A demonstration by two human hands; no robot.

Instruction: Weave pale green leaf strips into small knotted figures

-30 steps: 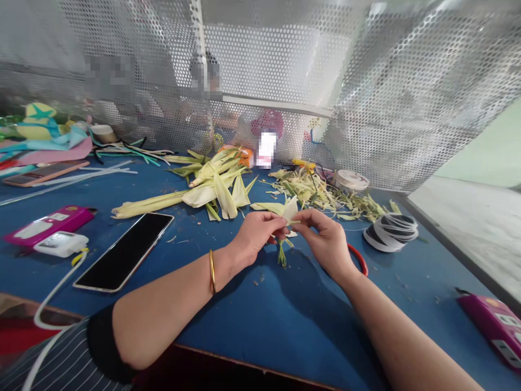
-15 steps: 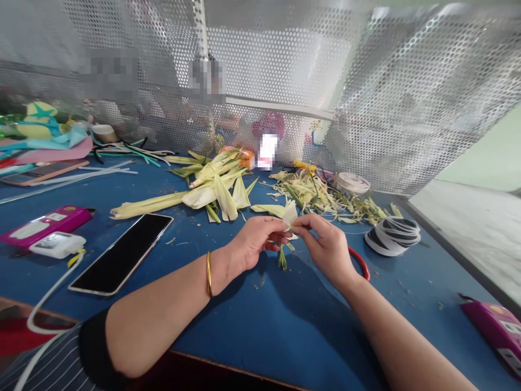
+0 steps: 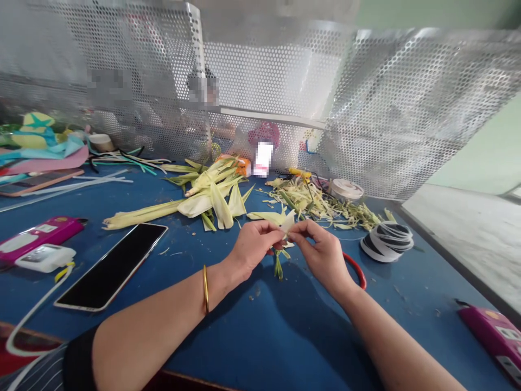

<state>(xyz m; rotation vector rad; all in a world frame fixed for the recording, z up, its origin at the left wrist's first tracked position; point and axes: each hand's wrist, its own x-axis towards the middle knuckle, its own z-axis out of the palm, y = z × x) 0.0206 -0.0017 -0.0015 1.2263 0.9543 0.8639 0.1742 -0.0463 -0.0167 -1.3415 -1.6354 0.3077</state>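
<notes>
1. Pinching, grips closed: left hand (image 3: 254, 243) and right hand (image 3: 324, 254), on small cream-white husk piece (image 3: 288, 222), over blue worktop (image 3: 244, 336); seemingly unfinished.
2. Shredded yellow-green husk scraps (image 3: 305, 199): heaped beyond; seemingly already trimmed.
3. Long pale-green leafy husks (image 3: 220, 206): piled leftward; seemingly remaining.

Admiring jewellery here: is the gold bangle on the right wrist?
No, the gold bangle circles the left wrist; the right wrist is bare.

The small, pointed husk piece (image 3: 288, 221) is creamy white; the long, leafy husk heap (image 3: 222, 209) mixes cream and green. The flat tabletop (image 3: 244, 336) is blue. 2 boxy plastic units (image 3: 61, 232) are magenta with white panels (image 3: 19, 243). The person's fabric sleeve (image 3: 49, 376) is navy, thinly white-striped, with a black cuff (image 3: 80, 355); the round metal bangle (image 3: 205, 290), gold.
</notes>
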